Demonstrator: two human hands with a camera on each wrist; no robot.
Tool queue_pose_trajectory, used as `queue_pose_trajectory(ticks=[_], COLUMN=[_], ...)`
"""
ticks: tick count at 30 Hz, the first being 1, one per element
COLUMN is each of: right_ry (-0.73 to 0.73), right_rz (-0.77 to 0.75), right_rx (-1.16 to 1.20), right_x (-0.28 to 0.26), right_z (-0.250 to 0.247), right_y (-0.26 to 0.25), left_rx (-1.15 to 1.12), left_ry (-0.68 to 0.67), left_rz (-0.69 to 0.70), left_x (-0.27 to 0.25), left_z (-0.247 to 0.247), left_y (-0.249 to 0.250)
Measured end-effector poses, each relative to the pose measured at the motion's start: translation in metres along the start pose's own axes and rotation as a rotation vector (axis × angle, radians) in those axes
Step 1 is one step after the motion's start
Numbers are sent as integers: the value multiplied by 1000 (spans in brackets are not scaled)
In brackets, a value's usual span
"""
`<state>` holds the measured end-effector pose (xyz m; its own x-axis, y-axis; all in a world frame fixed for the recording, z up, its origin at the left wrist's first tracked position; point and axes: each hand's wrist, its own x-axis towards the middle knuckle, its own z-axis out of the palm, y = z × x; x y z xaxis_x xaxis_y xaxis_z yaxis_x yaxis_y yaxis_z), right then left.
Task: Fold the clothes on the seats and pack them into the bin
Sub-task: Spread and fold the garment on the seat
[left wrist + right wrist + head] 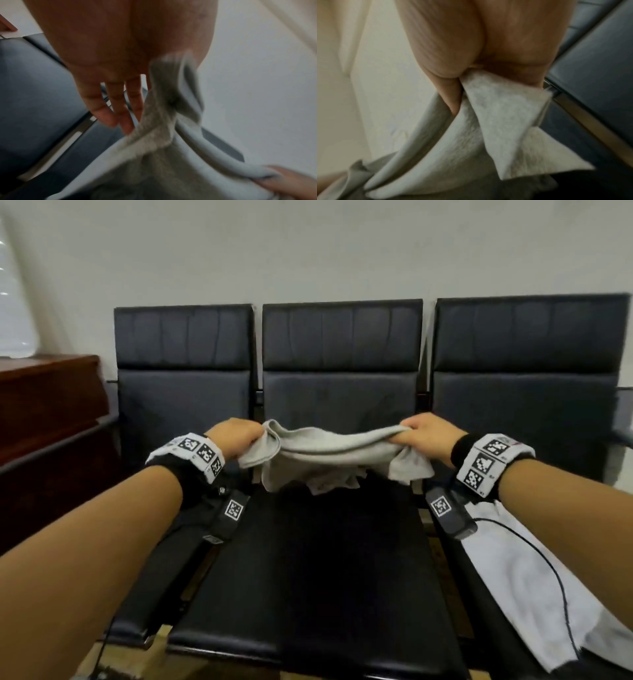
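Note:
A light grey garment [329,453] hangs stretched between my two hands above the middle black seat [308,570]. My left hand [239,436] pinches its left end; in the left wrist view the grey cloth [163,121] runs between thumb and forefinger while the other fingers [109,108] hang straight. My right hand [421,433] grips the right end, and the right wrist view shows the grey cloth [496,115] bunched in my fist. The garment's lower part droops onto the seat. A white garment [534,583] lies on the right seat. No bin is in view.
Three joined black padded seats stand against a white wall [308,251]. A dark wooden cabinet [48,405] stands at the left. A black cable [548,570] runs from my right wrist across the white garment. The left seat [164,559] holds no clothes that I can see.

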<state>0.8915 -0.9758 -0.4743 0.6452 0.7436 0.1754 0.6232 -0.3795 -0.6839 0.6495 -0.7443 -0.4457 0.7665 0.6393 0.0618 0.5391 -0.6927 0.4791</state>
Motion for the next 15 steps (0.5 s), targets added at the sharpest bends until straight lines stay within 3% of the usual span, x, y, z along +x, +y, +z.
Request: queue_pose_trajectory(ticks=[4, 7, 9, 11, 15], right_ry=[-346, -626, -735, -637, -232], right_rz=[108, 196, 320, 371, 397], right_rx=[-214, -271, -182, -106, -85], right_x=[-48, -73, -75, -64, -22], right_z=[60, 89, 94, 95, 106], right_y=[48, 66, 70, 74, 98], left_rx=[-120, 79, 192, 211, 89], left_ry=[-317, -572, -593, -510, -341], left_rz=[-93, -76, -21, -47, -134], left_x=[-34, -44, -39, -30, 5], left_z=[77, 123, 140, 145, 157], left_y=[-54, -90, -105, -112, -124])
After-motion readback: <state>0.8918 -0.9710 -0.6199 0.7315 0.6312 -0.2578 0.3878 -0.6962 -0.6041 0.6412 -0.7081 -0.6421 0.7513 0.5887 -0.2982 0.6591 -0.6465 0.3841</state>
